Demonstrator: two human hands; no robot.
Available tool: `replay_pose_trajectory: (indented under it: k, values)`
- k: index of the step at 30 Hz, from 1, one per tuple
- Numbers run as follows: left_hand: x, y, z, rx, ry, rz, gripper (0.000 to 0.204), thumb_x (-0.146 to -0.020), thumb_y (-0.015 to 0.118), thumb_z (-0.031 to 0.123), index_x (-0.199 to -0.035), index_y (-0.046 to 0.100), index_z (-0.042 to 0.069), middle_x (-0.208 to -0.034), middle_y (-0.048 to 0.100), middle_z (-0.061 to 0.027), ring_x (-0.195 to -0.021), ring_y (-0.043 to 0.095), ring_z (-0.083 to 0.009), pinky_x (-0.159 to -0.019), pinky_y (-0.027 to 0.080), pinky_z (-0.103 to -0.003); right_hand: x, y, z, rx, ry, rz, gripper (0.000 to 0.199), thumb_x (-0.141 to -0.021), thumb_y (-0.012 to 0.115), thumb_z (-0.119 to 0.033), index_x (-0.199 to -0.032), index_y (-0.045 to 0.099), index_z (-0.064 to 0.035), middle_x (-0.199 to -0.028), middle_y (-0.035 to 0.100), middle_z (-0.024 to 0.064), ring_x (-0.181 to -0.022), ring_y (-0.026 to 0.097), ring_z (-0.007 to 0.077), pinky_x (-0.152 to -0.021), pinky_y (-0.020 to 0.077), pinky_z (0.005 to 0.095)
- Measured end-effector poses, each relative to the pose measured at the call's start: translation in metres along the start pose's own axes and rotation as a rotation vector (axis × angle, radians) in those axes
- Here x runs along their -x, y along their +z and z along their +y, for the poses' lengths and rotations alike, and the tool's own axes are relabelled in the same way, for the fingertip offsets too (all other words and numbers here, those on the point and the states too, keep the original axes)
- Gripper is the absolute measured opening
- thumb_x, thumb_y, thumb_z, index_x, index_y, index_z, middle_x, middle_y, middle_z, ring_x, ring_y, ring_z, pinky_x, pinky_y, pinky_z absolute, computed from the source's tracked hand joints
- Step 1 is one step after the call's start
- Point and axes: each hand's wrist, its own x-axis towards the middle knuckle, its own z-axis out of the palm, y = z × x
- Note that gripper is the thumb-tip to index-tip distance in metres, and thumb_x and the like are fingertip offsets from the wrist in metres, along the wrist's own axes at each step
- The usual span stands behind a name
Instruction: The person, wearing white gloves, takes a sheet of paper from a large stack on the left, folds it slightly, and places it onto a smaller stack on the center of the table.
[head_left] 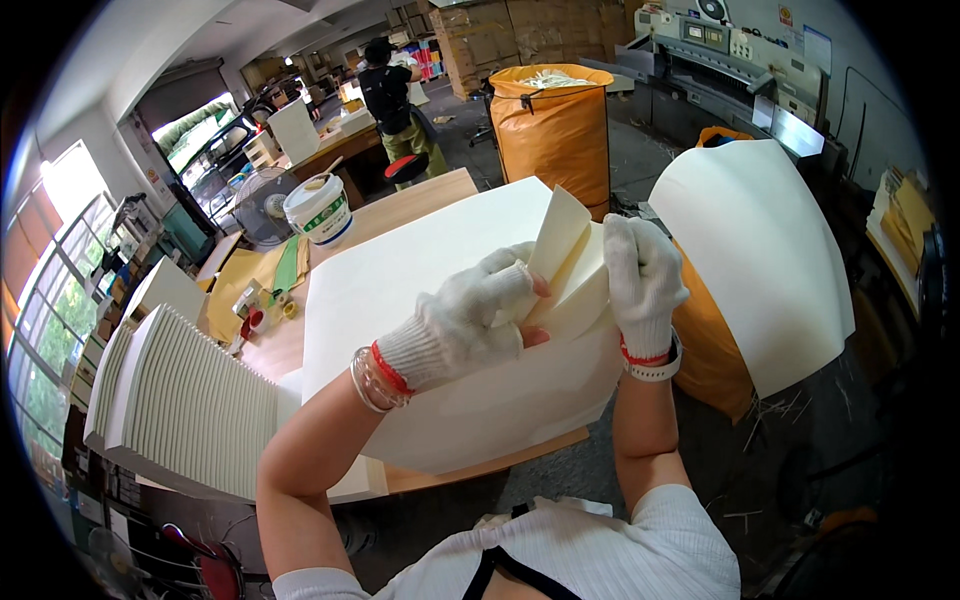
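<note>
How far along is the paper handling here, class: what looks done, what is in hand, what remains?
Done: a fanned stack of sheets sits at the table's left. In hand: the left hand and right hand lift a few sheets. Left: the large pile beneath.

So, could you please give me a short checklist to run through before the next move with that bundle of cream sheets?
1. Left hand in white knit glove grips the small cream paper bundle: ok.
2. Right hand supports the bundle's far edge: ok.
3. One sheet lifted apart at the top: ok.
4. Large cream sheet stack lies flat on the wooden table: ok.
5. Bundle edges squared: cannot tell.
6. White plastic bucket stands apart from the stack: ok.
</note>
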Motion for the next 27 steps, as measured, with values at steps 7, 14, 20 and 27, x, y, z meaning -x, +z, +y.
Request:
replay_pose_trajectory:
  k: [7,14,20,27]
  values:
    - [-0.003,0.000,0.000,0.039,-0.008,-0.002,0.045,-0.077,0.082,0.003,-0.118,0.063,0.007,-0.109,0.063,-0.0102,-0.102,0.063,-0.0275,-0.088,0.049,-0.034,0.001,0.000,-0.001,-0.106,0.226,-0.011,0.006,-0.094,0.058,-0.001,-0.090,0.061,0.0030,-0.066,0.045,0.0104,-0.058,0.045,0.0273,-0.055,0.0376,0.0385]
    - [-0.003,0.000,0.006,0.014,-0.060,0.016,0.046,-0.083,0.075,0.002,-0.127,0.061,0.006,-0.110,0.063,-0.0103,-0.101,0.061,-0.0249,-0.090,0.049,-0.035,0.001,0.001,-0.001,-0.137,0.097,0.032,0.012,-0.092,0.062,-0.001,-0.081,0.058,0.0029,-0.066,0.044,0.0109,-0.057,0.044,0.0275,-0.055,0.0374,0.0385]
    - [-0.006,-0.008,0.003,0.017,-0.134,-0.182,0.041,-0.083,0.069,-0.002,-0.124,0.063,0.005,-0.111,0.063,-0.0105,-0.100,0.062,-0.0256,-0.088,0.050,-0.036,0.002,0.000,0.003,-0.074,0.114,-0.034,0.005,-0.091,0.061,0.000,-0.090,0.059,0.0041,-0.066,0.043,0.0104,-0.058,0.044,0.0268,-0.054,0.0368,0.0379]
    - [-0.004,0.004,0.002,0.076,0.006,0.041,0.028,-0.082,0.071,-0.003,-0.107,0.064,0.006,-0.112,0.064,-0.0105,-0.102,0.063,-0.0290,-0.086,0.049,-0.036,0.004,-0.002,0.006,0.039,-0.071,-0.053,0.026,-0.083,0.064,0.004,-0.110,0.060,0.0033,-0.071,0.045,0.0097,-0.059,0.045,0.0258,-0.053,0.0382,0.0365]
